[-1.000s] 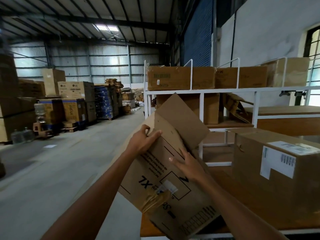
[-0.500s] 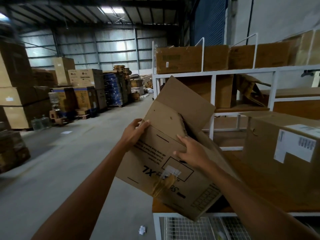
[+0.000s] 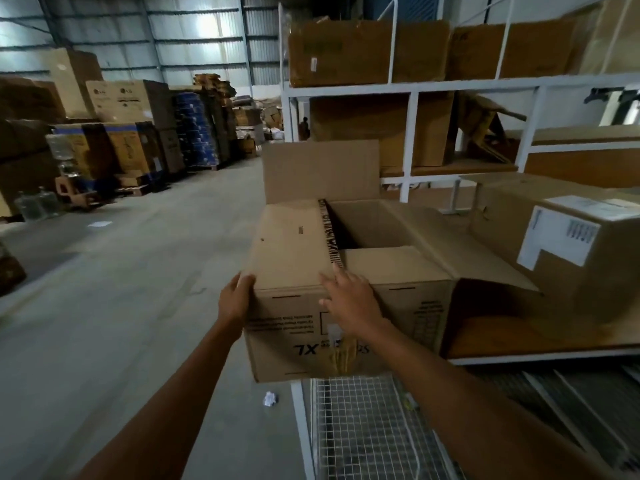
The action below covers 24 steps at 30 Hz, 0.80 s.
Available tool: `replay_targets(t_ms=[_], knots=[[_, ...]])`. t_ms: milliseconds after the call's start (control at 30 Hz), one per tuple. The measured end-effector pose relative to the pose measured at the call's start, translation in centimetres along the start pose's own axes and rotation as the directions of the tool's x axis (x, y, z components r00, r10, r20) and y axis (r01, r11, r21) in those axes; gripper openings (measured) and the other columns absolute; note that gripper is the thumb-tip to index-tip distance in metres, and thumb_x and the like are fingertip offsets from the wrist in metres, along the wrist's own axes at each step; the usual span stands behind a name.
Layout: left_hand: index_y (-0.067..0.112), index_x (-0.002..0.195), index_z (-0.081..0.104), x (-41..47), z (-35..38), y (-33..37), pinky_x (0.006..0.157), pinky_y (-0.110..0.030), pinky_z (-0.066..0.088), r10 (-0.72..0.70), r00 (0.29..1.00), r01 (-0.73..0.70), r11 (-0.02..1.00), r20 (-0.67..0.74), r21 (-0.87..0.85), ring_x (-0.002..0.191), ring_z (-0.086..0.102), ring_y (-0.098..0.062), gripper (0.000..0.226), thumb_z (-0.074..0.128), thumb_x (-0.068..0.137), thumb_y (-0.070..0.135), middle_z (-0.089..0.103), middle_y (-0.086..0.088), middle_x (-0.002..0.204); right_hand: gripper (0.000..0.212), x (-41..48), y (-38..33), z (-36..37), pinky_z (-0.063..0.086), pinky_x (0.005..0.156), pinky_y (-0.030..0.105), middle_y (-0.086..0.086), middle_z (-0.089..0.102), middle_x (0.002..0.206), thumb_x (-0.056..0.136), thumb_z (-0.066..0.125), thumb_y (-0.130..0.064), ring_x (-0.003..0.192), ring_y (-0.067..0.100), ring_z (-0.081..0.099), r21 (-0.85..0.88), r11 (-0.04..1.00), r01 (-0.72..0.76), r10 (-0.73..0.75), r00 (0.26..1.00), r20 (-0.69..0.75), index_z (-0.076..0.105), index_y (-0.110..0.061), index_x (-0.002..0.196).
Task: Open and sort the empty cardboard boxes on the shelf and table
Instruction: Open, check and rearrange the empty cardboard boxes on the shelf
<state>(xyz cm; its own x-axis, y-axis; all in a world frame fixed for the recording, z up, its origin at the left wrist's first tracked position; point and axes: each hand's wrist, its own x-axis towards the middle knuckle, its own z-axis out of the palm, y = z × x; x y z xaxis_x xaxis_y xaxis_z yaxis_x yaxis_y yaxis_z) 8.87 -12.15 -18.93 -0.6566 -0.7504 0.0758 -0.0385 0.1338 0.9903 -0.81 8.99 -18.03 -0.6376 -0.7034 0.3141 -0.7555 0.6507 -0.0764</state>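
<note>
Since half a second ago the brown cardboard box printed with an upside-down "XL" point(image 3: 287, 258) has been swung out of its diagonal tilt and is now being held square, open top upward, printed wall facing the wearer. It is being kept at the front left corner of the orange-brown wooden tabletop point(image 3: 519, 334), overhanging the edge; whether its base is resting there cannot be told.

- Far flap is standing upright; left and near flaps are lying over the opening; right flap is splaying out toward a closed brown cardboard box with a white label point(image 3: 561, 237), just beside it on the tabletop.
- Left hand point(image 3: 235, 299): the box's near left corner is being clasped, thumb at the top edge.
- Right hand point(image 3: 349, 303): fingers are being spread flat against the near wall and top edge, nothing pinched.
- Behind, more brown boxes are being stored on a white metal shelf rack point(image 3: 412, 143).
- A crumpled white paper scrap point(image 3: 270, 399) is lying on the grey concrete floor point(image 3: 121, 289).
</note>
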Motion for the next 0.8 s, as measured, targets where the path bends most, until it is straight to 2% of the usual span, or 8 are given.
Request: replay_targets(t_ms=[267, 333, 400, 433, 500, 567, 667, 800], knots=[[0.017, 0.127, 0.062, 0.5, 4.0, 0.9, 0.092, -0.041, 0.051, 0.084, 0.991, -0.084, 0.996, 0.104, -0.004, 0.109, 0.06, -0.026, 0.036, 0.056, 0.095, 0.031, 0.066, -0.005, 0.114, 0.062, -0.6, 4.3, -1.4, 0.02, 0.116, 0.043, 0.009, 0.019, 0.162, 0.096, 0.05, -0.046, 0.144, 0.028, 0.027, 0.016, 0.997, -0.075, 0.075, 0.997, 0.014, 0.028, -0.031, 0.152], [0.014, 0.128, 0.063, 1.0, 5.2, 1.4, 0.1, -0.041, 0.049, 0.117, 0.984, -0.125, 0.991, 0.131, 0.053, 0.114, 0.06, -0.025, 0.039, 0.061, 0.092, 0.03, 0.066, -0.008, 0.124, 0.065, -1.1, 5.8, -1.7, 0.017, 0.116, 0.045, 0.012, 0.016, 0.162, 0.094, 0.052, -0.048, 0.145, 0.03, 0.025, 0.006, 0.992, -0.129, 0.129, 0.991, 0.025, 0.026, -0.035, 0.152], [0.011, 0.125, 0.066, 1.4, 6.4, 2.2, 0.099, -0.037, 0.047, 0.204, 0.969, -0.233, 0.944, 0.143, 0.232, 0.117, 0.059, -0.028, 0.035, 0.058, 0.095, 0.029, 0.064, -0.011, 0.128, 0.069, -1.4, 6.6, -1.7, 0.013, 0.118, 0.049, 0.018, 0.01, 0.162, 0.093, 0.053, -0.049, 0.147, 0.034, 0.018, -0.037, 0.983, -0.178, 0.179, 0.984, 0.025, 0.02, -0.038, 0.153], [0.012, 0.122, 0.066, 1.4, 7.1, 2.7, 0.098, -0.037, 0.045, 0.279, 0.946, -0.323, 0.863, 0.166, 0.389, 0.118, 0.058, -0.03, 0.033, 0.054, 0.097, 0.03, 0.062, -0.012, 0.131, 0.07, -1.6, 6.6, -1.6, 0.011, 0.118, 0.05, 0.02, 0.009, 0.162, 0.093, 0.053, -0.049, 0.147, 0.036, 0.016, -0.066, 0.979, -0.193, 0.195, 0.981, 0.018, 0.017, -0.039, 0.153], [0.017, 0.121, 0.065, 1.0, 8.7, 3.6, 0.105, -0.042, 0.039, 0.398, 0.866, -0.491, 0.564, 0.303, 0.664, 0.132, 0.047, -0.031, 0.036, 0.045, 0.1, 0.038, 0.05, -0.012, 0.144, 0.072, -1.8, 6.3, -1.4, 0.01, 0.118, 0.051, 0.021, 0.012, 0.161, 0.092, 0.053, -0.047, 0.147, 0.038, 0.015, -0.086, 0.973, -0.213, 0.215, 0.977, 0.01, 0.015, -0.039, 0.153], [0.023, 0.124, 0.06, 0.1, 10.5, 4.3, 0.113, -0.048, 0.028, 0.406, 0.758, -0.642, 0.326, 0.511, 0.694, 0.141, 0.034, -0.029, 0.045, 0.036, 0.099, 0.051, 0.041, -0.009, 0.151, 0.078, -1.9, 6.2, -1.6, 0.013, 0.118, 0.05, 0.02, 0.019, 0.16, 0.089, 0.055, -0.046, 0.146, 0.036, 0.018, -0.077, 0.973, -0.218, 0.22, 0.975, 0.02, 0.012, -0.036, 0.154], [0.024, 0.13, 0.05, -1.7, 13.2, 4.8, 0.108, -0.044, 0.031, 0.323, 0.632, -0.771, 0.175, 0.704, 0.612, 0.135, 0.039, -0.025, 0.067, 0.023, 0.089, 0.069, 0.044, -0.005, 0.145, 0.096, -2.0, 6.9, -2.5, 0.022, 0.116, 0.045, 0.012, 0.035, 0.153, 0.085, 0.061, -0.042, 0.14, 0.03, 0.032, -0.011, 0.977, -0.212, 0.212, 0.977, 0.033, 0.0, -0.021, 0.156], [0.025, 0.14, 0.039, -1.9, 15.4, 5.8, 0.109, -0.047, 0.031, 0.308, 0.627, -0.775, 0.151, 0.716, 0.613, 0.139, 0.034, -0.027, 0.063, 0.032, 0.092, 0.065, 0.039, -0.005, 0.149, 0.108, -2.6, 7.6, -3.0, 0.017, 0.118, 0.042, 0.014, 0.038, 0.152, 0.085, 0.064, -0.044, 0.139, 0.027, 0.034, 0.051, 0.964, -0.26, 0.259, 0.966, 0.023, -0.01, -0.005, 0.154]])
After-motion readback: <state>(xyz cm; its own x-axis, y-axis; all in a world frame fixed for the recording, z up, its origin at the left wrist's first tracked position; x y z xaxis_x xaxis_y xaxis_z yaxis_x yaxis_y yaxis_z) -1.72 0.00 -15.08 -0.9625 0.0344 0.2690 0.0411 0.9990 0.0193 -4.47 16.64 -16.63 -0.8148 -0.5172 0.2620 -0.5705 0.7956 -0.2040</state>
